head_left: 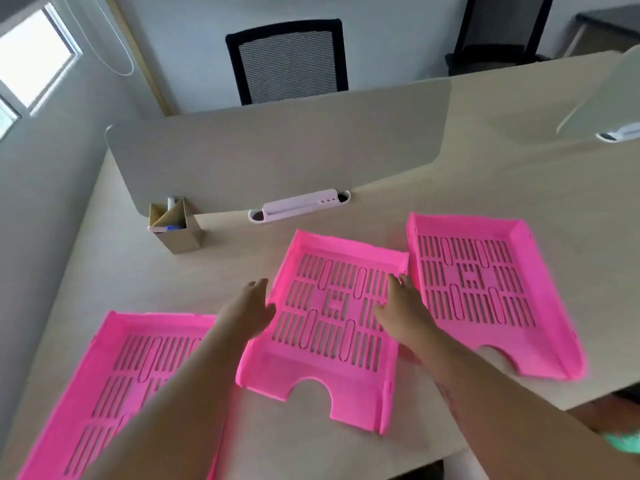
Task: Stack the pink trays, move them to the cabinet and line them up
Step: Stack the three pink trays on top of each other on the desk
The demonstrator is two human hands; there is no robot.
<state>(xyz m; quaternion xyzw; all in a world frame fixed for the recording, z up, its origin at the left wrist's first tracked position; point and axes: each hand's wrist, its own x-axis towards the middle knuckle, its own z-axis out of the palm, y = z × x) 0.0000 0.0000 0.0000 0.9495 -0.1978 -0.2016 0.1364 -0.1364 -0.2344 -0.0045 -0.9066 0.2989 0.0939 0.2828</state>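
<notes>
My left hand point(247, 308) sits at the left edge of the middle pink tray point(332, 327), fingers spread loosely and not gripping, while my right hand point(403, 311) lies open over its right side, fingers apart above the slotted floor. Just beyond my right fingertips the right pink tray point(485, 292) touches the middle one at its far corner, and the left pink tray point(114, 386) lies under my left forearm, all flat on the desk point(485, 174).
</notes>
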